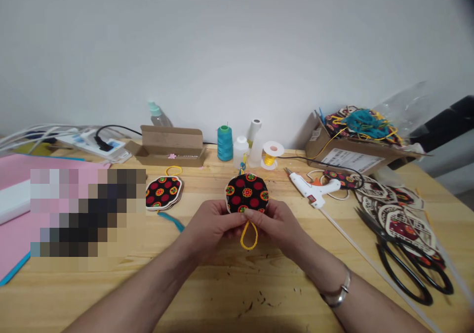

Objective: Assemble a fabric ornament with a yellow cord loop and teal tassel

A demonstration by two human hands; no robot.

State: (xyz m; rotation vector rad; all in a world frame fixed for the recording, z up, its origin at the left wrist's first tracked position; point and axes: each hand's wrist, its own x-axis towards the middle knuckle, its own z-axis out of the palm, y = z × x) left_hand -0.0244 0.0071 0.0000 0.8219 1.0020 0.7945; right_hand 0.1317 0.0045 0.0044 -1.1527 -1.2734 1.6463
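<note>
My left hand and my right hand meet at the middle of the wooden table, both pinched on the near edge of a round black fabric piece with red and yellow dots. A yellow cord loop hangs from that edge between my fingers. The piece stands tilted up toward me. A bracelet sits on my right wrist.
A stack of similar fabric pieces lies to the left, a white glue gun and black scissors to the right. Thread spools, a cardboard box of scraps and a pink sheet ring the work spot.
</note>
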